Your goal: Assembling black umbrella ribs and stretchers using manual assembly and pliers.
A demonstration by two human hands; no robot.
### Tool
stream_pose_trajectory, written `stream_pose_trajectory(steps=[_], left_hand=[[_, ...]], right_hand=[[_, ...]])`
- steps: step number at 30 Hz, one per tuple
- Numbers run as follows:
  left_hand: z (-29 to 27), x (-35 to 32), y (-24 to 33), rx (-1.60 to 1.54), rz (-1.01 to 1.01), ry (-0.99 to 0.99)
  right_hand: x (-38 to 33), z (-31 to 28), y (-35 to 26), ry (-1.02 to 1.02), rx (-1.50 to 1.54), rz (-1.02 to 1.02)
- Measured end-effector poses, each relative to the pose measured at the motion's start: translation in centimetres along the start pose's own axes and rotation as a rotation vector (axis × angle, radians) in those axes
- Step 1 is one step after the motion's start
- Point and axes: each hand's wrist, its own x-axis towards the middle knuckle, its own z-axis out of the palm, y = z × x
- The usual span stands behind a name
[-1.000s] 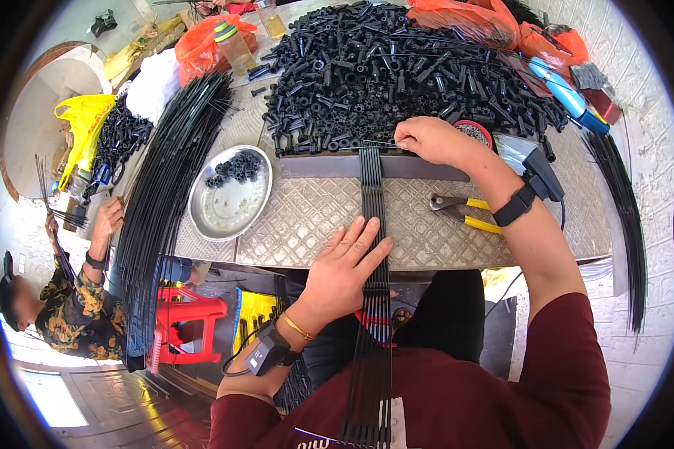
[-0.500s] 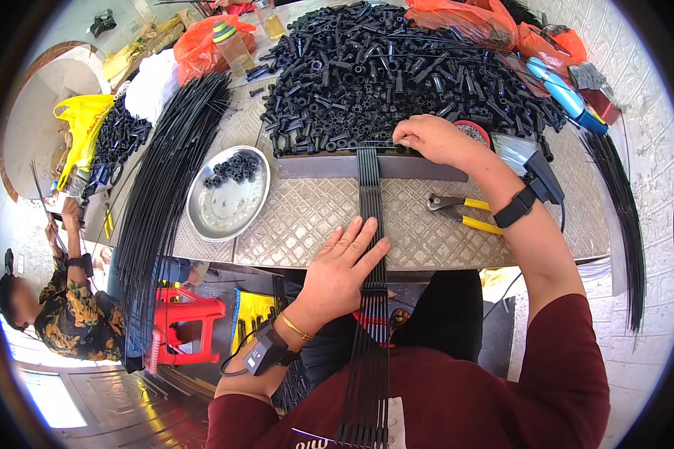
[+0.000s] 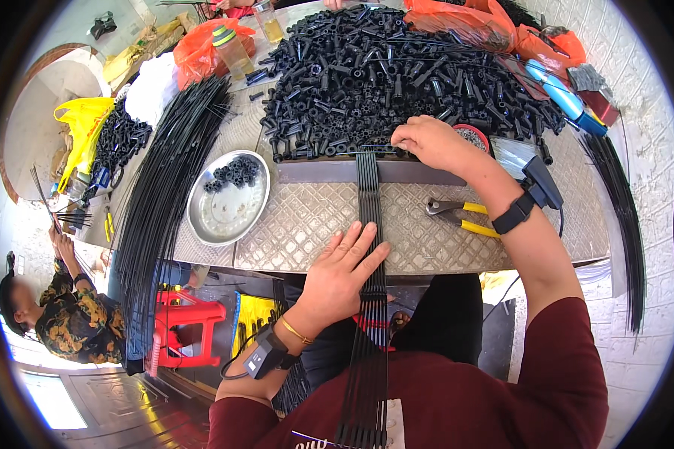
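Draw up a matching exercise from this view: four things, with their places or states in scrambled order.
1. left hand
2. silver dish
3. yellow-handled pliers
4. right hand

A. holding small black parts
B. beside the far end of the black rods
C. partly laid over the black rods
D. lying spread open

Pairs: 1-C, 2-A, 3-D, 4-B.

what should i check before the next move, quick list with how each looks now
1. Left hand laid across the black rods: ok
2. Right hand at the rods' far ends: ok
3. Right hand's pinch secure: cannot tell, too small to see
4. Yellow-handled pliers apart from the rods: ok, lying to their right
5. Silver dish clear of both hands: ok, off to the left
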Motion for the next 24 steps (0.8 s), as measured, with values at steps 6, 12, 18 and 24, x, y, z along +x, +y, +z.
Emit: stream_pose_trajectory(steps=[6,12,18,24], left_hand=[[-0.06,0.02,-0.01,0.004,0.005,0.009],[-0.02,-0.03,0.05,-0.002,0.000,0.005],[-0.22,0.00,0.13,-0.004,-0.010,-0.007],[-0.13,-0.04,0.06,-0.010,-0.008,-0.001]], right_hand=[[-0.25,-0.01,0.21,0.001,0.029,0.018],[-0.13,0.27,-0.17,0.018,0.065,0.019],[0.25,0.26,-0.05,0.052,-0.016,-0.029],[0.13,0.23,-0.12,0.031,0.022,0.002]])
